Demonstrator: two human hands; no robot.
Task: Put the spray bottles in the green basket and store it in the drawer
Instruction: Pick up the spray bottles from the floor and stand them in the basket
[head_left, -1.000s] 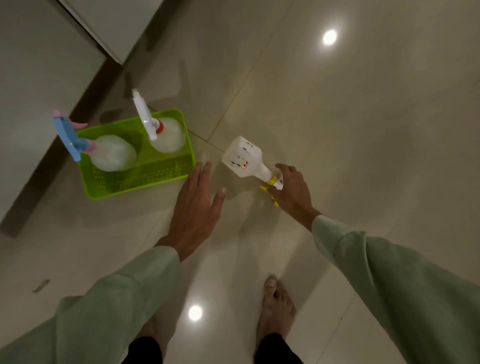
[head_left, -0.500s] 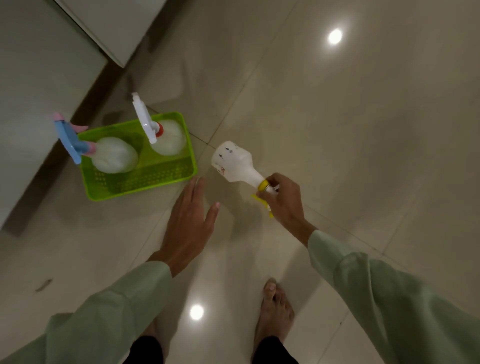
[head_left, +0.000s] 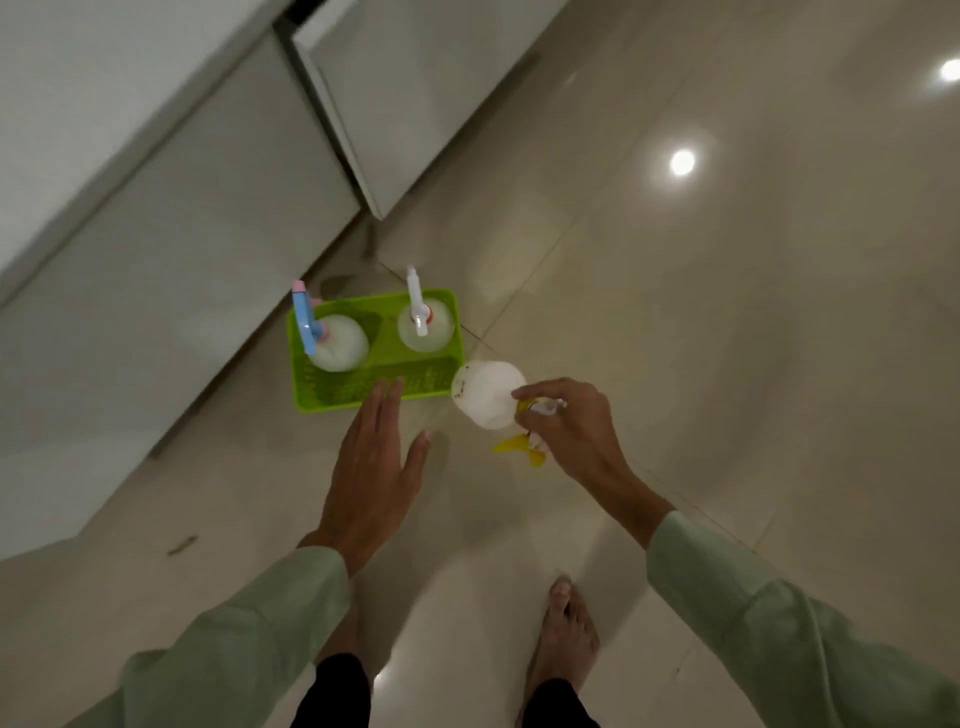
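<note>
Glossy beige floor (head_left: 727, 364) fills the shot, ceiling lights glaring off the tiles, and nearest the camera a bare foot (head_left: 566, 618) is planted beneath two pale green sleeves. Up from there, the left hand (head_left: 371, 467) hangs flat and spread wide, holding nothing, its fingertips over the near wall of the green basket (head_left: 382, 338); whether they touch it I cannot tell. Over on the other side, the right hand (head_left: 566, 431) is pinched around the neck of the yellow-trigger spray bottle (head_left: 485, 392), carried off the floor with its white body tipped toward the basket, just beside the near right corner and not yet over the rim. Inside the basket, the blue-trigger bottle (head_left: 337, 340) stands at the left, the white-trigger bottle (head_left: 423, 325) at the right, both upright, leaving a strip free along the near side. Beyond, pale cabinet fronts (head_left: 197, 218) run along the far left, all appearing shut. Here's the danger: that free strip looks tight, so a tilted bottle lowered in could knock a neighbour over or catch the rim and shove the light basket along the slick tile, and a neck-only pinch may let it swing.
</note>
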